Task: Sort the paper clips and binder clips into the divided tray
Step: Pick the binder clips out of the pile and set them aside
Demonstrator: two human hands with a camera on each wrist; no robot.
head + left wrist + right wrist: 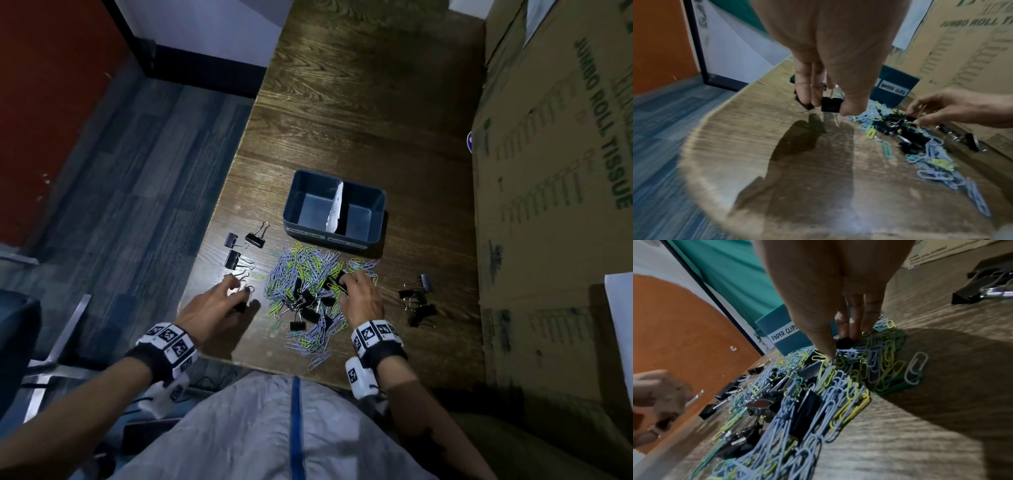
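Lying at the left edge of the counter (359,113) are three black binder clips (236,251), bodies flat, wire handles pointing right and away. Just nearer, the left hand (214,305) pinches a black binder clip (830,106) between thumb and fingers; the left wrist view shows its body square-on with the handles rising behind it, which the head view hides under the fingers. In the middle sprawls a mixed pile (308,294) of lilac, blue and yellow-green paper clips and black binder clips, its long axis running from the person toward the divided tray (373,222). That tray, dark blue with a white divider, stands beyond the pile, long side facing the person; the right wrist view reads "PAPER CLIPS" on its left label. At the pile's far right, the right hand (359,294) closes fingertips on a small black clip (845,342). Farther right lies another cluster of binder clips (416,301), beside cardboard boxes (555,205).
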